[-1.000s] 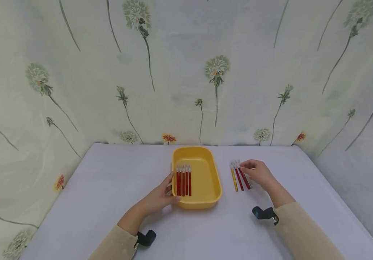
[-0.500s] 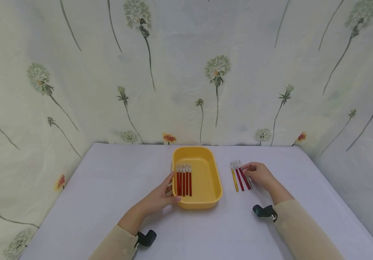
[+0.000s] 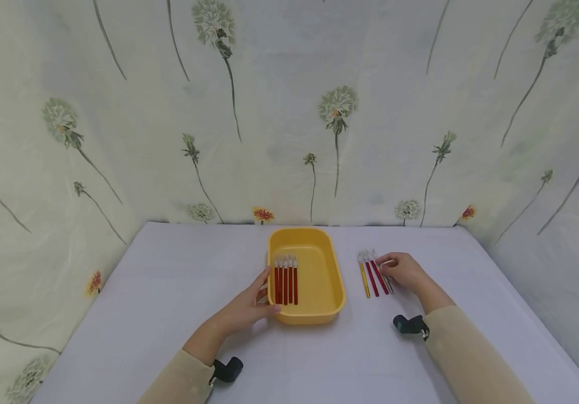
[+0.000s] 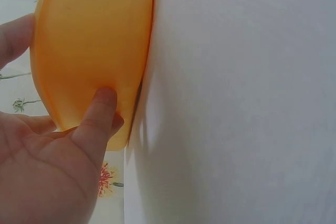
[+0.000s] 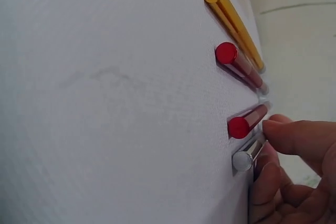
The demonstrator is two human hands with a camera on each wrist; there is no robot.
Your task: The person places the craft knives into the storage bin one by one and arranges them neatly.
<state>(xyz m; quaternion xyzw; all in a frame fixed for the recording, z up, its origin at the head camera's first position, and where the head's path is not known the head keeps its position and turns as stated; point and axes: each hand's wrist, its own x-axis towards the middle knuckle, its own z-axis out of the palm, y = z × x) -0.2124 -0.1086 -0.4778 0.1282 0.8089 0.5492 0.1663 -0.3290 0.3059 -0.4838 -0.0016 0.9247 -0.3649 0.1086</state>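
A yellow plastic tray [image 3: 320, 280] stands mid-table. My left hand [image 3: 241, 310] grips its near-left corner, the thumb [image 4: 100, 111] pressing the outer wall in the left wrist view. Inside the tray, several red pen-like tools [image 3: 285, 283] with whitish tips lie side by side along the left wall. To its right, a gold pen-like tool [image 5: 233, 22] and two red ones [image 5: 241, 124] lie in a fanned row. At the right end of this row my right hand [image 3: 404, 272] pinches a silver pen-like tool [image 5: 243, 160] between thumb and fingers, near its tip end.
White cloth covers the table [image 3: 193, 252]. A curtain [image 3: 269, 112] printed with dandelions hangs behind it and along both sides. Black camera mounts, one on the left wrist [image 3: 228, 370] and one on the right wrist [image 3: 409, 325], stick out over the table.
My right hand has shifted slightly right and toward me, and the silver tool now shows beside the red ones. The left hand and the tray have stayed put.
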